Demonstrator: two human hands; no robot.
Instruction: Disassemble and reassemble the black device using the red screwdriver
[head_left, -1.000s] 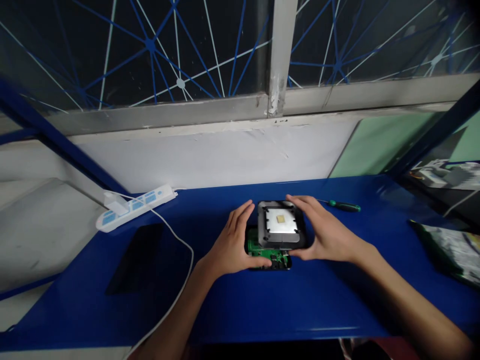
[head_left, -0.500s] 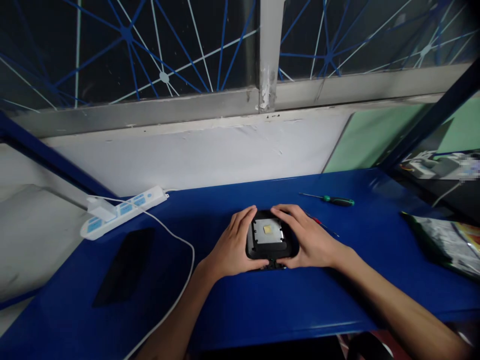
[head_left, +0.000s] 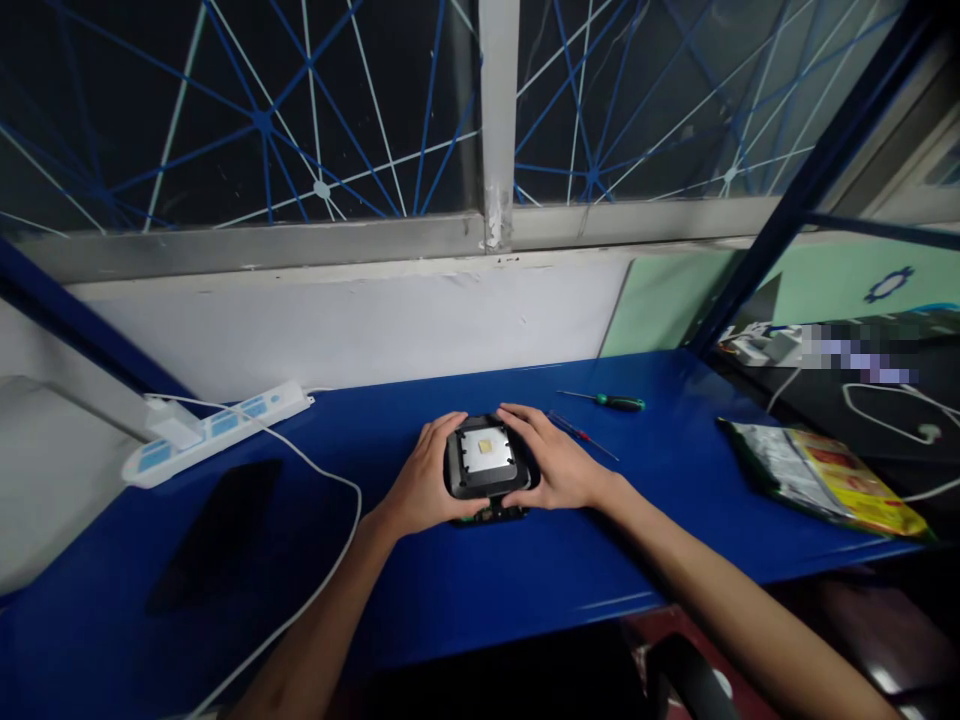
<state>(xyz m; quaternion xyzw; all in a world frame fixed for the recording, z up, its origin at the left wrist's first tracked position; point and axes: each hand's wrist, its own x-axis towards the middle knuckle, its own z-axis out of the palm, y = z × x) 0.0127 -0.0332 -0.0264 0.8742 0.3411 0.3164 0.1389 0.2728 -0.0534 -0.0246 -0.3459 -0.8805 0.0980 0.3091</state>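
Observation:
Between my two hands is a black, rounded-square electronic device [head_left: 486, 484] with a silver metal plate [head_left: 499, 460] on top and a small yellowish square at its middle. My left hand [head_left: 426, 478] is curved around its left side, thumb at the near edge. On the opposite side, my right hand [head_left: 553, 460] grips it with fingers at the far corner and thumb in front. Below the thumbs, part of a dark green circuit board [head_left: 495, 512] shows at the near edge; the rest of it is hidden.
Behind my right hand lie a red thin screwdriver [head_left: 585, 436] and a green-and-black screwdriver [head_left: 619, 402]. A white power strip [head_left: 225, 430] with a plug, its white cable [head_left: 352, 520] and a dark flat object [head_left: 217, 530] are left. A yellow-silver packet [head_left: 817, 470] lies right.
The camera view has turned to the right, so everything sits further left in the picture. Both hands stay around the device, and more green board shows at its near edge.

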